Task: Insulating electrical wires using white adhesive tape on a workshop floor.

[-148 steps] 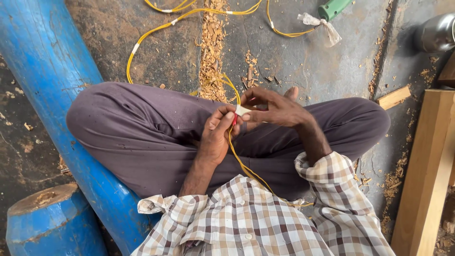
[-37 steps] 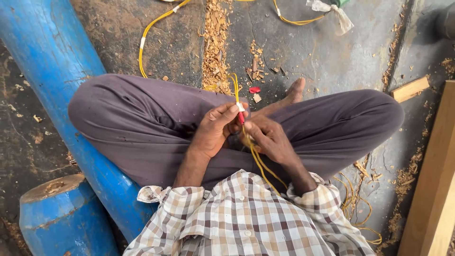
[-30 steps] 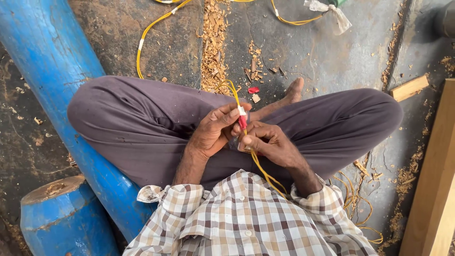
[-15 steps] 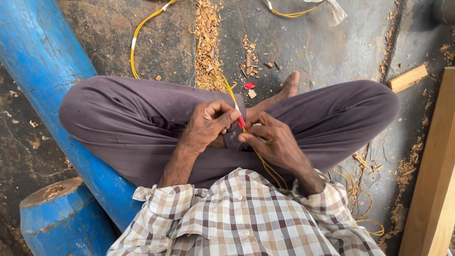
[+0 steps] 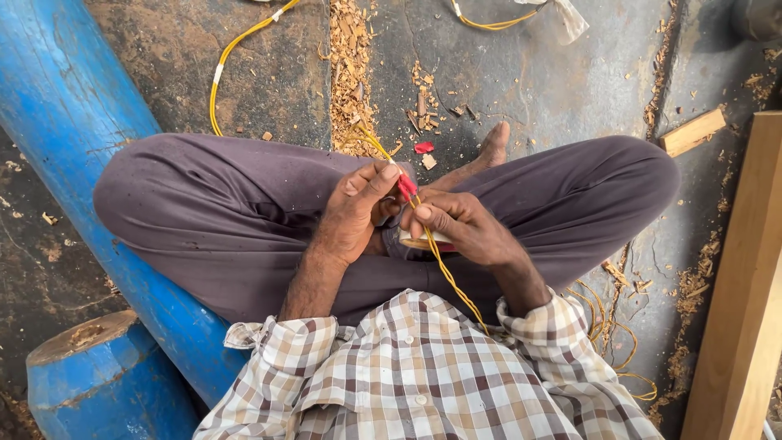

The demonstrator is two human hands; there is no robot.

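Over the crossed legs, one thin yellow wire (image 5: 440,261) with one red taped joint (image 5: 406,187) runs between two hands: left hand (image 5: 354,212) pinches the joint, right hand (image 5: 456,228) grips the wire, fingers curled.

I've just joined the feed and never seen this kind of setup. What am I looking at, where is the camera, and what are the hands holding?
There is no machine: a head-worn camera looks down at a person sitting cross-legged on a concrete floor. The left hand and right hand meet over the lap, both pinching a yellow wire at a spot wrapped in red tape. The right hand also seems to hold a pale roll, largely hidden. Around lie wood shavings, a blue pipe on the left and a wooden plank on the right.
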